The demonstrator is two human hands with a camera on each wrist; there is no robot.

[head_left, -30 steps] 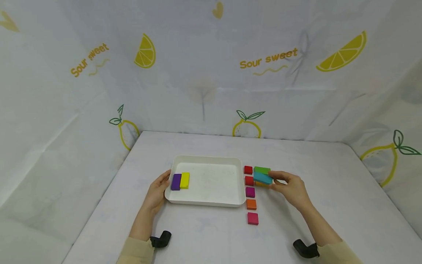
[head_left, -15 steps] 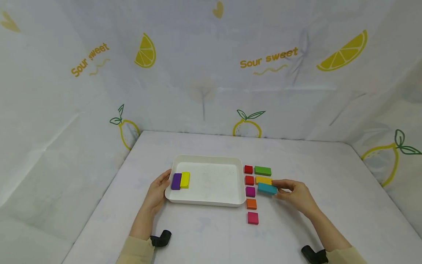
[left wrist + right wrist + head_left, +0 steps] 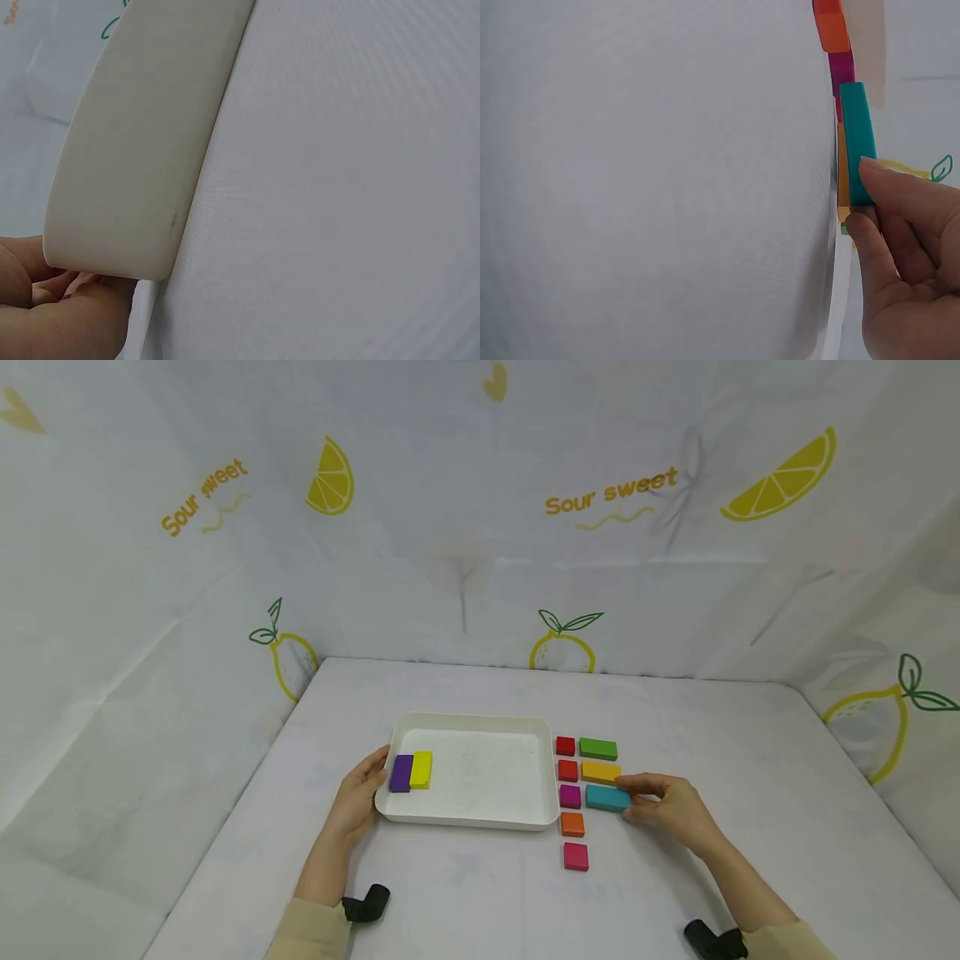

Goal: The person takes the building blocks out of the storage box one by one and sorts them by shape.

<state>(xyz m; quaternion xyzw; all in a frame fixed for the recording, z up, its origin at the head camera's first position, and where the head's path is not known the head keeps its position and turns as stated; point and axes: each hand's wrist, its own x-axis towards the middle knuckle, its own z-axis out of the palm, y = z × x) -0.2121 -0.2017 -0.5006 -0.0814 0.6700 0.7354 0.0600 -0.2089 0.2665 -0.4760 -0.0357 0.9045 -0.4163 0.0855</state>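
My right hand pinches the right end of a blue rectangular block between thumb and fingers. The block is level, at or just above the table, right of a magenta square block and nearer me than an orange-yellow block. In the right wrist view, thumb and finger grip the blue block. At the left end of a white tray, my left hand holds the wall; some of its fingers are hidden. Inside the tray's left end, a purple block lies beside a yellow block.
A green block lies beyond the orange-yellow one. Along the tray's right side runs a column of square blocks, with a red one farthest and a pink one nearest. A white cloth covers the table.
My right hand has brought the blue block toward me and lowered it, from over the green and orange-yellow blocks to beside the magenta one. My left hand and the tray stay still.
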